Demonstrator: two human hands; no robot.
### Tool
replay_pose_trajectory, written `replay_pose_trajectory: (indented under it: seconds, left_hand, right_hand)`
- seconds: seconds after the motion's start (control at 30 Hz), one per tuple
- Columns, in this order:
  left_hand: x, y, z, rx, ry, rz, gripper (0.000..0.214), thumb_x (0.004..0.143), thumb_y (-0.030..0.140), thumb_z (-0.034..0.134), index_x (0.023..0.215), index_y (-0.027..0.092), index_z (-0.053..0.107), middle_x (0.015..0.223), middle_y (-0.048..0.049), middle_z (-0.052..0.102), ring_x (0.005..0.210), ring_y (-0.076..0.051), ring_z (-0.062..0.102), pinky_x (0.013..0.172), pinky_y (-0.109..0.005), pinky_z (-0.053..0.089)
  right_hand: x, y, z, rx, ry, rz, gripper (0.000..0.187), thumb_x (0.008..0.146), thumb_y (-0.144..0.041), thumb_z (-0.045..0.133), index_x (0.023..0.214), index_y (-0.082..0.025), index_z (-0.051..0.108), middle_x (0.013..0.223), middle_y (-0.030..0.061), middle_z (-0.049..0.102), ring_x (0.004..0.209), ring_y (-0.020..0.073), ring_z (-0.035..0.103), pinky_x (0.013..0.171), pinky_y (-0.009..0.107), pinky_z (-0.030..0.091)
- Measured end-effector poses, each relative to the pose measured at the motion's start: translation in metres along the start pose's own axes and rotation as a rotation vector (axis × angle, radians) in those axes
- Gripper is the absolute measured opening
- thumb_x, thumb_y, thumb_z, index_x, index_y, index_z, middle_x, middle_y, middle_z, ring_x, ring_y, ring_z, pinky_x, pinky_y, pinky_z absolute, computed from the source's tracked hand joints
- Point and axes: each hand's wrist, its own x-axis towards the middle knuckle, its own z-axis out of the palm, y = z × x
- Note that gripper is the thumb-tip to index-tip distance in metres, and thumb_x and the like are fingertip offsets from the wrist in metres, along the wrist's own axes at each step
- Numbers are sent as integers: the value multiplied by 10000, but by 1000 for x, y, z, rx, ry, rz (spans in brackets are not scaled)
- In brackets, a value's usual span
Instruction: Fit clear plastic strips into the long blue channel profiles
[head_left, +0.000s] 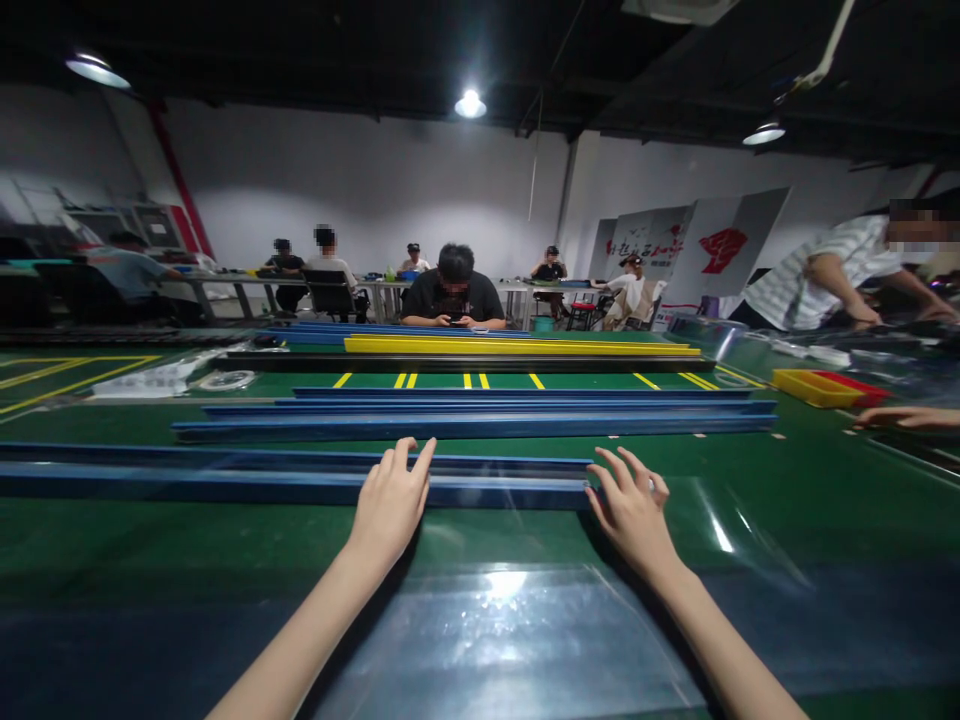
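A long blue profile rail (247, 488) lies crosswise on the green table (225, 535). My left hand (391, 492) is over the rail, fingers a little apart; whether it touches the rail is hard to tell. At the rail's right end is my right hand (630, 505), its fingers spread and curved and its fingertips by that end. A small shiny spot shows on one of its fingers, too small to name. In front of me, between my forearms, lies a clear glossy plastic sheet (517, 640) that reflects the lamps.
Beyond lie more blue rails (480, 425), a black rail (465, 363) and a yellow rail (517, 346). Yellow and red trays (814, 388) stand at the right. Another person's hand (907, 418) reaches in there. Opposite sits a person (454, 295) with a phone; another bends over at the right.
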Motion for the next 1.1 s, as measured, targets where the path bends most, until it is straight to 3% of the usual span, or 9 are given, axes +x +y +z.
replay_pose_trajectory:
  seconds: [0.13, 0.23, 0.33, 0.47, 0.67, 0.8, 0.97, 1.1]
  left_hand:
    - [1, 2, 21, 29, 23, -37, 505, 850, 235, 420, 1342, 195, 309, 1299, -141, 402, 1048, -261, 475, 809, -349, 440]
    - [0, 4, 31, 29, 25, -41, 503, 861, 266, 405, 1350, 219, 296, 1385, -139, 323, 1079, -267, 468, 802, -370, 433]
    - [-2, 4, 36, -1, -10, -43, 426, 878, 270, 365, 1302, 230, 386, 1327, -129, 421, 1109, -260, 461, 836, -390, 408]
    - [-3, 2, 41, -29, -23, -69, 376, 890, 298, 333, 1221, 220, 493, 1259, -136, 492, 1163, -276, 420, 882, -425, 373]
    - [-4, 2, 41, -5, -41, -143, 394, 887, 338, 336, 1221, 218, 507, 1271, -144, 480, 1182, -321, 394, 898, -450, 354]
    - [-1, 3, 40, 32, -27, -168, 426, 882, 381, 328, 1208, 192, 525, 1264, -161, 486, 1148, -335, 422, 881, -437, 357]
    - [5, 5, 37, 45, 2, -202, 390, 862, 339, 371, 1130, 152, 583, 1249, -173, 501, 1128, -343, 442, 859, -447, 370]
    - [9, 14, 38, -35, 92, -30, 353, 876, 279, 352, 1132, 182, 574, 1235, -117, 535, 1159, -286, 443, 889, -445, 369]
  right_hand:
    - [1, -7, -2, 48, -13, -93, 258, 861, -245, 412, 1050, -190, 579, 1239, 113, 524, 1173, 263, 390, 901, 407, 267]
    - [1, -10, -4, 158, -22, -193, 239, 860, -278, 423, 963, -172, 611, 1089, 118, 603, 1030, 232, 494, 842, 354, 345]
    - [1, -16, -8, 234, -90, -299, 271, 858, -352, 428, 925, -178, 624, 980, 102, 636, 906, 207, 538, 781, 332, 375]
    - [0, -17, -7, 229, -166, -382, 404, 800, -471, 492, 1053, -174, 597, 1119, 115, 599, 1011, 250, 509, 841, 366, 354]
    - [1, -7, 4, 96, -189, -255, 331, 862, -283, 426, 1150, -190, 558, 1188, 94, 574, 1063, 246, 493, 874, 377, 340]
    - [5, -5, 8, -32, -189, -103, 443, 804, -89, 388, 1227, -162, 500, 1256, 126, 514, 1113, 261, 452, 888, 397, 328]
    - [11, -8, 13, 21, -275, -3, 424, 896, -306, 297, 1248, -157, 479, 1255, 117, 512, 1131, 237, 441, 882, 366, 356]
    - [13, -13, 17, 19, -342, -46, 528, 871, -480, 313, 1277, -177, 459, 1296, 108, 477, 1188, 268, 390, 929, 387, 325]
